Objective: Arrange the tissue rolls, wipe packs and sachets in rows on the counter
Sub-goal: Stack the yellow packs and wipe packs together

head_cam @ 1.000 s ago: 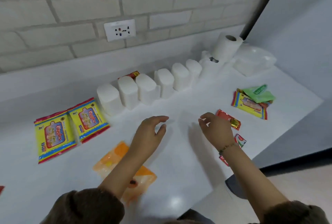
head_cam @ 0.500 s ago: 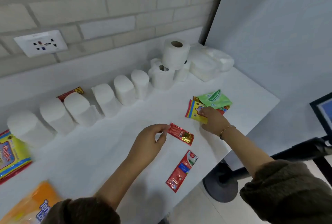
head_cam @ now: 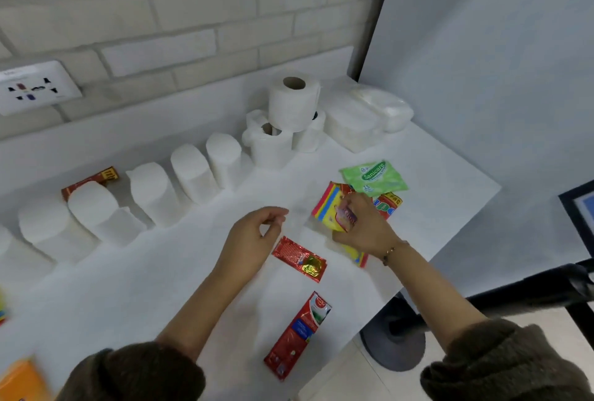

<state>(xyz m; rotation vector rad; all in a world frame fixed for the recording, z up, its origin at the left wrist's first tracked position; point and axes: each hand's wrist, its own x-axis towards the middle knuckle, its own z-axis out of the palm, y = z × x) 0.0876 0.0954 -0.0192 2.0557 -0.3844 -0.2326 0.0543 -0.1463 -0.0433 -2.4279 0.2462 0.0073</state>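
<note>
My right hand [head_cam: 363, 227] grips a yellow wipe pack [head_cam: 331, 208] and lifts its near edge off the white counter [head_cam: 128, 288]. A second red-edged pack [head_cam: 389, 204] lies under it, and a green Sanicare pack [head_cam: 373, 177] sits just behind. My left hand [head_cam: 254, 236] hovers with loosely curled fingers, holding nothing, above a red sachet [head_cam: 300, 259]. A longer red sachet [head_cam: 297, 336] lies near the front edge. Several white tissue packs [head_cam: 154, 191] stand in a row along the wall, ending at stacked tissue rolls [head_cam: 291, 105].
White wrapped tissue bundles [head_cam: 369, 114] fill the back right corner. A red sachet [head_cam: 96, 177] lies behind the row. An orange pack [head_cam: 19, 381] shows at the bottom left. The counter ends at the right, with a dark stand base [head_cam: 395, 343] on the floor below.
My left hand has let go of the red sachet and lifted off it. My right hand has closed on the yellow wipe pack and raised it. The view has swung right.
</note>
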